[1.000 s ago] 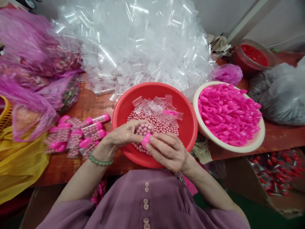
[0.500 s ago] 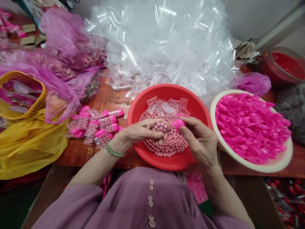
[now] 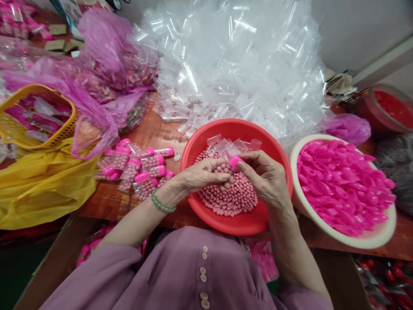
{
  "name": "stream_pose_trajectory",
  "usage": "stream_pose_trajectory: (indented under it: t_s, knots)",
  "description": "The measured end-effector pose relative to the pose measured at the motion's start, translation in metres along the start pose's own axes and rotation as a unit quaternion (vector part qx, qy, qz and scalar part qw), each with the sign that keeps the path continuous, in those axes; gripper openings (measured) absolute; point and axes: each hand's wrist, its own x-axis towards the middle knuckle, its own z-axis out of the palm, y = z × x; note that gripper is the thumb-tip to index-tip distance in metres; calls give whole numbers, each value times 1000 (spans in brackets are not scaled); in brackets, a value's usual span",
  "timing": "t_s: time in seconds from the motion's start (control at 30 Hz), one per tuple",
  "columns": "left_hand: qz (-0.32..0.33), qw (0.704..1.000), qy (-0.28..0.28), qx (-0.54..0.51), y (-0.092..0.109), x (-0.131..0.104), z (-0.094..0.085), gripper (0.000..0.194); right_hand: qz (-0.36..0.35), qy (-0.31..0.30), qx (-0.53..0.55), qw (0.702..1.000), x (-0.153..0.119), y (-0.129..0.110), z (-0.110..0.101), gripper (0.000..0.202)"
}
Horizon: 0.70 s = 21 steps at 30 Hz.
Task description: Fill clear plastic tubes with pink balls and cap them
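Note:
Over a red basin my left hand is closed around a clear plastic tube full of pink beads. My right hand pinches a bright pink plastic cap, which sits at the open end of the tube. Whether the cap is fully seated I cannot tell. Loose pink beads fill the bottom of the basin, with several clear tubes lying on them at the back. To the left, several capped tubes of beads lie in a heap on the table.
A white basin of pink caps stands on the right. Behind the red basin rises a large pile of clear tubes. On the left are a yellow basket, a yellow bag and pink plastic bags.
My right hand has brought the pink cap leftward onto the end of the bead-filled tube. My left hand keeps its hold on the tube. The whole view has shifted slightly.

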Motion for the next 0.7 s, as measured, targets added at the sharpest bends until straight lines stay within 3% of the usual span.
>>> stream_pose_trajectory:
  t_s: [0.2, 0.43, 0.57, 0.7]
  knots:
    - [-7, 999, 1, 37, 3, 0, 1, 39, 11, -4, 23, 1000, 3, 3, 2, 16]
    - [-7, 1000, -4, -14, 1, 2, -3, 40, 3, 13, -27, 1000, 8, 8, 10, 16]
    - [-28, 998, -1, -56, 0, 6, -8, 38, 18, -5, 8, 1000, 14, 8, 14, 16]
    - [-48, 992, 30, -110, 0, 12, -11, 56, 32, 17, 5, 999, 20, 9, 19, 20]
